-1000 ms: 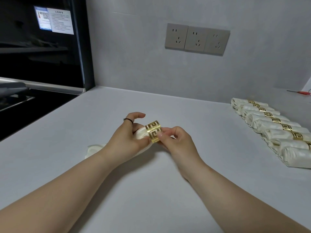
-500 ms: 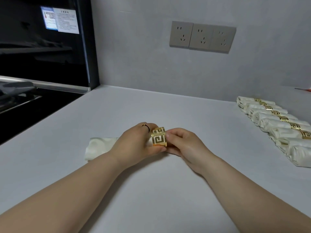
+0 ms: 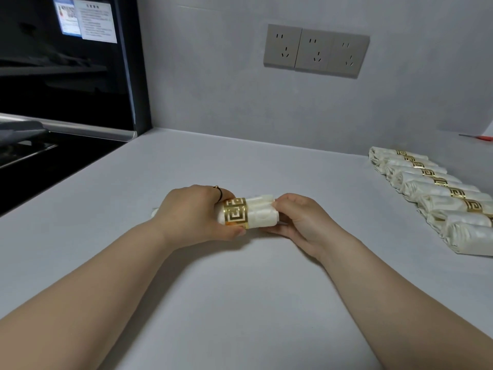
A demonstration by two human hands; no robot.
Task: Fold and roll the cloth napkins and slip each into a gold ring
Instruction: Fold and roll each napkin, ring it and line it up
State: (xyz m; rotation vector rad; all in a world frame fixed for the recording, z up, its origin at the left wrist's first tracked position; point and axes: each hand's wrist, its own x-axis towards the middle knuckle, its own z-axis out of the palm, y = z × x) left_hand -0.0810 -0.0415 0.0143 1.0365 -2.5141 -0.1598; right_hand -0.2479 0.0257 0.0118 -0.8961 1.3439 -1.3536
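We are gripping the rolled napkin (image 3: pixel 262 213) with the left hand (image 3: pixel 194 212), just behind the gold ring (image 3: pixel 235 213) encircling it. We are pinching the napkin's end with the right hand (image 3: pixel 301 220). Finished ringed rolls (image 3: pixel 437 190) are lying side by side on the countertop (image 3: pixel 240 289), well apart to the right.

A rolled napkin (image 3: pixel 262 213) lies crosswise on the middle of the counter (image 3: pixel 240 303), with a ring (image 3: pixel 235 213) around it. The left hand (image 3: pixel 192 214) grips the ring from 9 o'clock, and the right hand (image 3: pixel 301 222) holds the napkin's end at 3 o'clock. A row of ringed napkins (image 3: pixel 437 198) lies side by side on the counter at 2 to 3 o'clock. Beyond that row sits a small tool (image 3: pixel 480 137). An appliance (image 3: pixel 66 76) stands at 10 o'clock. Sockets (image 3: pixel 316 50) sit on the wall (image 3: pixel 213 89) behind, at 1 o'clock.
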